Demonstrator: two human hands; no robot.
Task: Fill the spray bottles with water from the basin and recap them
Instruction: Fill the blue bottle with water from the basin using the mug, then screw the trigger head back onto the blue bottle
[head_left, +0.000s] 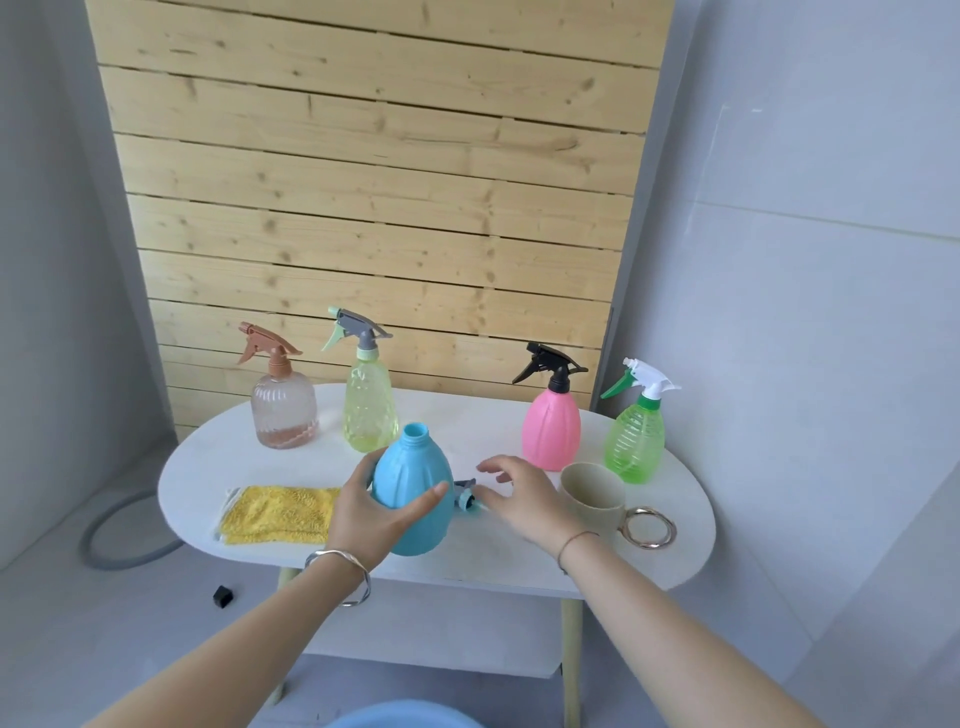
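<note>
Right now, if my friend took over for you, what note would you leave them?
The left hand grips the blue bottle, upright on the table, cap off.
The right hand is open and hovers over the cap lying beside that bottle.
The clear bottle, yellow bottle, pink bottle and green bottle stand capped at the back; cup at right; basin below the table's near edge.
Done: blue bottle uncapped; whether it holds water cannot be seen.
Left: fill it, recap it. The clear bottle looks nearly empty; the others are hard to judge.
</note>
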